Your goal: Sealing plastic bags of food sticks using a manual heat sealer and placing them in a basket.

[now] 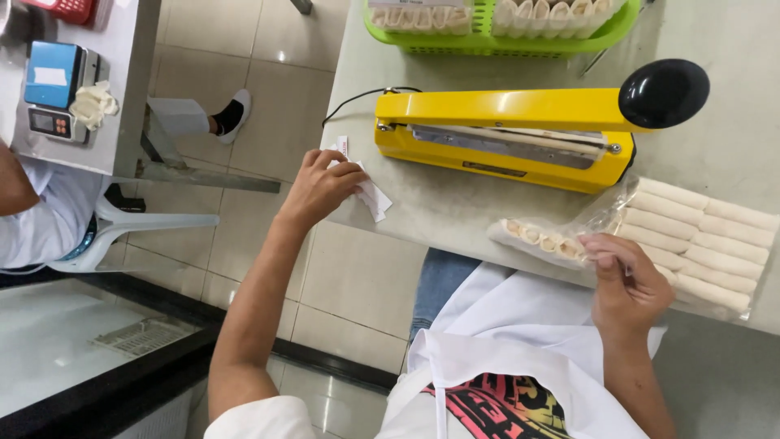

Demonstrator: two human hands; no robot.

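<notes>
Right hand [624, 284] pinches the bag of rolls [569, 236] by its thin, slippery open edge, at five o'clock from the yellow sealer [496, 130]. Soft rolls squash easily. Left hand [321, 185] is closed on white paper slips [372, 195].

**What the person wears**

The person has 2 bare forearms, with no gloves, rings or watch to be seen on the left hand [321, 189] or the right hand [627, 286]. A short white sleeve [260, 419] covers the left shoulder. A white apron [520, 341] with a narrow white strap lies over the chest. Beneath it shows a dark shirt with a pink, red and yellow print [496, 406]. Blue jeans [439, 284] cover 1 visible leg.
</notes>
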